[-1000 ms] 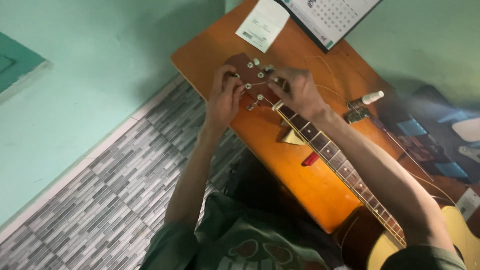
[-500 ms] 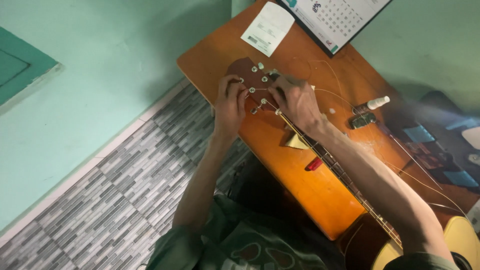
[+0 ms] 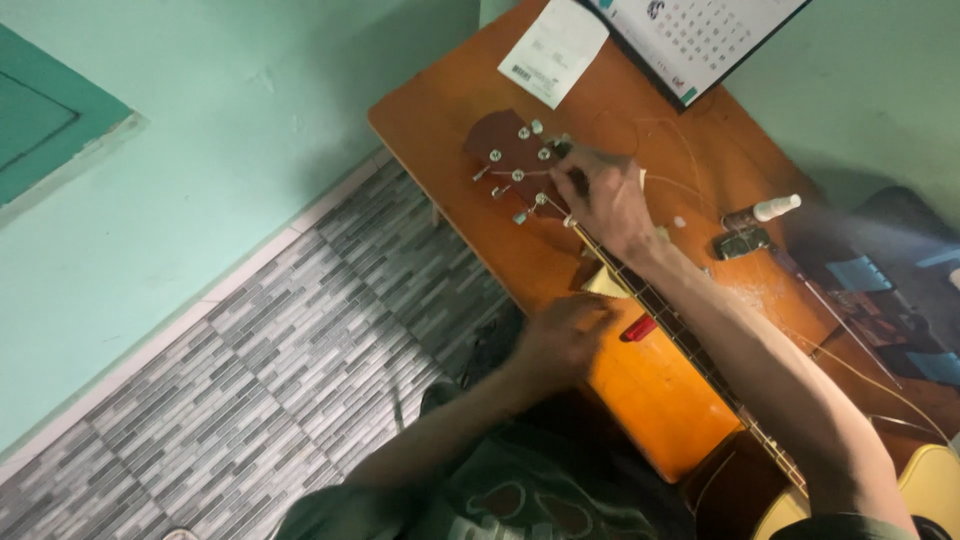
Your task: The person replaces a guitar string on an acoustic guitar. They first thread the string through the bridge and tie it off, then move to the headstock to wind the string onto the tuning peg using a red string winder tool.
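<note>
An acoustic guitar lies across the orange wooden table (image 3: 440,120). Its brown headstock (image 3: 505,150), with silver tuning pegs, points to the far left, its neck (image 3: 690,345) runs under my right forearm, and its yellow body (image 3: 930,480) is at the bottom right. My right hand (image 3: 605,200) rests on the right side of the headstock, fingers closed around the pegs there. My left hand (image 3: 565,335) hovers blurred at the table's near edge, fingers curled; I cannot tell whether it holds anything. Thin loose strings curl over the table beside the right hand.
A white paper slip (image 3: 555,50) and a calendar (image 3: 700,30) lie at the table's far end. A small white-capped bottle (image 3: 765,210), a dark clip-like object (image 3: 740,243), a red piece (image 3: 640,328) and a pale yellow piece (image 3: 603,283) sit by the neck. Patterned grey floor tiles (image 3: 300,340) lie left.
My left hand has left the headstock and pulled back toward my body, to the table's near edge. My right hand stays at the tuning pegs.
</note>
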